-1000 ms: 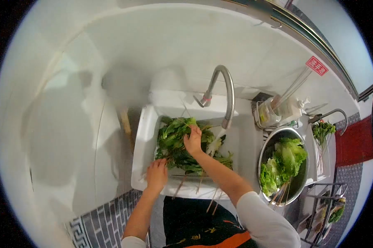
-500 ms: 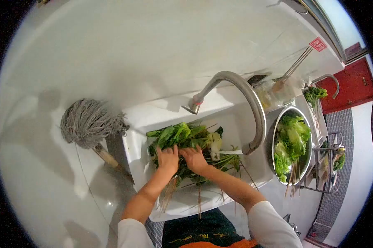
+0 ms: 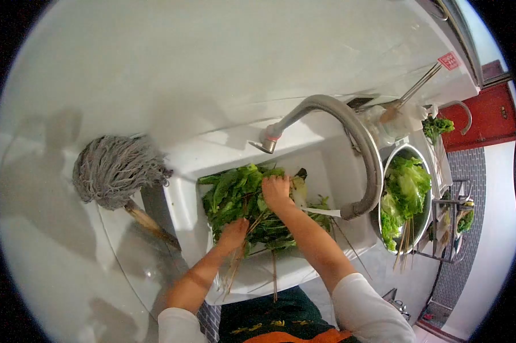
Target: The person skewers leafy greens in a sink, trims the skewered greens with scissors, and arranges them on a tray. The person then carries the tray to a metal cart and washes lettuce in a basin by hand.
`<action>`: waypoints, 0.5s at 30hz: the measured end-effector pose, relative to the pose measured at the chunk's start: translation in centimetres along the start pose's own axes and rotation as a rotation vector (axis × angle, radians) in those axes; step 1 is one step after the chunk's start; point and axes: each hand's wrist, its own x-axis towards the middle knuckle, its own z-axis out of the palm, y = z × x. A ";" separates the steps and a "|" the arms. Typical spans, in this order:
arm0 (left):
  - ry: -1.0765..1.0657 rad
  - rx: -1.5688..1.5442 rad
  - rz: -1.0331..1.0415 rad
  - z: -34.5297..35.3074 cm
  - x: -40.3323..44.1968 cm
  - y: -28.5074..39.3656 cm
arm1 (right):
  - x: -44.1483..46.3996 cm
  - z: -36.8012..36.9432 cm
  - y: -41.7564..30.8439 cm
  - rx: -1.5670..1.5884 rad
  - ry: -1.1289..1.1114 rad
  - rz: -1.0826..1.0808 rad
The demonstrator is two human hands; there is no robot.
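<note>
Both curled, grips unclear: left hand, right hand on rumpled leafy greens, smooth white sink

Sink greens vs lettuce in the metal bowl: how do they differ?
Colour: the sink greens are mostly darker; the lettuce is paler, more yellow-green.
Place: the sink greens lie in the white sink; the lettuce sits in the metal bowl.
Contact: the left hand and right hand are on the sink greens; neither touches the lettuce.
Shared: leafy, thin sticks poking out.

Grey string mop, small red-and-white sign
</note>
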 end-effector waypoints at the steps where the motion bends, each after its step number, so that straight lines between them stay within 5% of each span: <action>1: 0.000 0.000 -0.003 0.1 -0.5 0.4 | -0.5 -1.4 -0.1 0.033 -0.226 -0.028; 4: 0.291 -0.196 -0.187 -0.9 -2.9 2.1 | -5.7 -1.9 -1.7 0.081 0.068 -0.162; 6: 0.716 -0.016 0.054 -2.1 -4.0 2.2 | -9.1 -1.8 -2.7 0.162 0.046 -0.237; 7: 0.710 -0.010 0.052 -2.7 -4.4 2.5 | -10.7 -1.1 -3.3 0.175 -0.050 -0.295; 9: 0.480 0.267 0.436 -4.4 -4.9 3.5 | -13.8 1.1 -4.5 0.412 -0.072 -0.403; 10: 0.478 0.275 0.437 -4.1 -5.1 2.8 | -14.1 1.5 -4.3 0.419 -0.068 -0.402; 12: -0.072 0.315 0.420 -3.2 -5.4 1.2 | -13.5 -0.3 -3.4 0.499 -0.086 -0.600; 13: -0.143 0.347 0.357 -3.0 -5.2 0.9 | -11.9 -0.2 -3.7 0.428 -0.123 -0.348; 15: -0.060 0.223 0.217 -2.6 -4.8 1.0 | -8.3 0.0 -2.3 0.535 0.180 -0.409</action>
